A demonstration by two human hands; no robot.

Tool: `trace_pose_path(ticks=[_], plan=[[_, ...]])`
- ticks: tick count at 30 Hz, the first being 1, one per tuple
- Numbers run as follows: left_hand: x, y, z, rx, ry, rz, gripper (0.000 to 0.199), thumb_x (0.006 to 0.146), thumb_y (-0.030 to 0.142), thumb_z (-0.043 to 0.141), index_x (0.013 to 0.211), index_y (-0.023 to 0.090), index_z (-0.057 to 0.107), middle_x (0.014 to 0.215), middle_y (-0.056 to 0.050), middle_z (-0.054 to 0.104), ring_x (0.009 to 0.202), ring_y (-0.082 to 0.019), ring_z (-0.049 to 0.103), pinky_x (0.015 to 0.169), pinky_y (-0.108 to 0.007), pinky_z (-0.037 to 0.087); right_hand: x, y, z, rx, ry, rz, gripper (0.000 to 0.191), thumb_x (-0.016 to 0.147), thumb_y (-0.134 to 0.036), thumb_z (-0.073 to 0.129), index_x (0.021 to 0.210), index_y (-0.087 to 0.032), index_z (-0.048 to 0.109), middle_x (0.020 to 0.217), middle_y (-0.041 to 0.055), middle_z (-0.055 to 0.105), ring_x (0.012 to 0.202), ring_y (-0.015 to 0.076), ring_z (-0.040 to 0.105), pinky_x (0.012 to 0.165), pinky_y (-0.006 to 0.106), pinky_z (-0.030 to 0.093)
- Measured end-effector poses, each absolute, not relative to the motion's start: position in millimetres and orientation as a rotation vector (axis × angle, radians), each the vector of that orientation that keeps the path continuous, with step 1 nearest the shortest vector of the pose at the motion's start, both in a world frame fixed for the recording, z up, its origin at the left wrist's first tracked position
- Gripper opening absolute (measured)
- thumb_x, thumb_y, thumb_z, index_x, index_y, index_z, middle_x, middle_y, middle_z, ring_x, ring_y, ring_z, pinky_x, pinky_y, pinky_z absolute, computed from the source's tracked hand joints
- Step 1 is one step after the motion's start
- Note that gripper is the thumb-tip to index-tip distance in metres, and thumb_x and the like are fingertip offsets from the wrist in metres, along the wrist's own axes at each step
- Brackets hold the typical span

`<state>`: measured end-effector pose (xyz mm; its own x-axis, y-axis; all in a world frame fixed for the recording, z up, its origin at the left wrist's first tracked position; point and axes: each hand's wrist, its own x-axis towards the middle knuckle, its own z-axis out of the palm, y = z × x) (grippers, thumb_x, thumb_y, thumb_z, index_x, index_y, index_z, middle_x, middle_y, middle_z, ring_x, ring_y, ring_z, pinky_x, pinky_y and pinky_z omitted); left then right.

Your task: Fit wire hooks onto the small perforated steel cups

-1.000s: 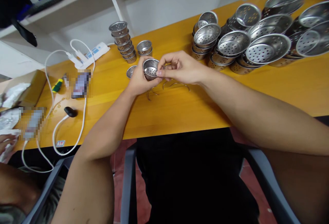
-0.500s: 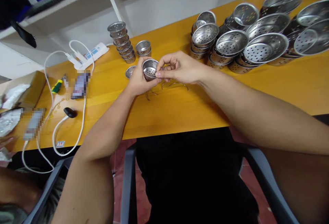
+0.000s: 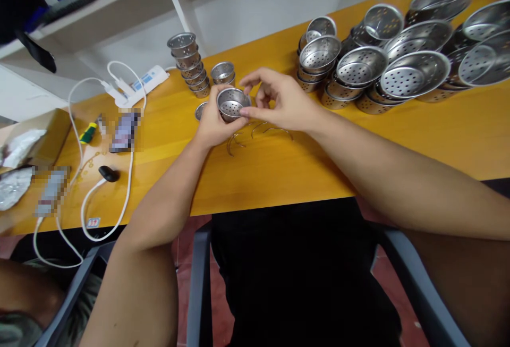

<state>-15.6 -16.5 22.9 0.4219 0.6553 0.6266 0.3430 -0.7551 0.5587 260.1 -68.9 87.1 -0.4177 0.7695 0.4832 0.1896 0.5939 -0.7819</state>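
Note:
My left hand (image 3: pixel 215 123) is wrapped round a small perforated metal cup (image 3: pixel 233 103), its open mouth tilted up toward me. My right hand (image 3: pixel 277 97) is at the cup's right side, thumb and forefinger spread apart, the thumb tip by the rim. Nothing shows between those fingers; whether the thumb touches the rim I cannot tell. Below the hands, several thin curved wires (image 3: pixel 279 129) lie on the table. Another small perforated cup (image 3: pixel 200 111) is partly hidden behind my left hand. A short stack of cups (image 3: pixel 223 73) stands just beyond.
A taller stack of small cups (image 3: pixel 189 65) is at the back left. Several larger perforated metal bowls (image 3: pixel 414 73) are piled at the right. A power strip (image 3: pixel 141 86), phones, white cables and a yellow-green tool (image 3: pixel 88 133) lie on the left. Another person's arm (image 3: pixel 27 288) shows at lower left.
My right thumb and forefinger have parted from their pinch at the cup's rim, and the forefinger has lifted. The cup has shifted slightly left and turned more toward me.

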Motion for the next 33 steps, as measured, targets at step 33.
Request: trace_pose_path(ticks=[33], plan=[[-14.3,-19.3,34.6,2.473,0.956,1.16,0.094,0.103,0.078,0.092,0.173,0.036,0.047,0.177,-0.017,0.067,0.173,-0.044,0.068,0.146,-0.064,0.059,257.3,-69.3,83.5,-1.094,-2.07,0.443,0.089,0.103,-0.054,0.097,0.181,-0.028,0.062,0.179,0.0192,0.067,0.167,0.0502,0.064,0.145,0.065,0.055]])
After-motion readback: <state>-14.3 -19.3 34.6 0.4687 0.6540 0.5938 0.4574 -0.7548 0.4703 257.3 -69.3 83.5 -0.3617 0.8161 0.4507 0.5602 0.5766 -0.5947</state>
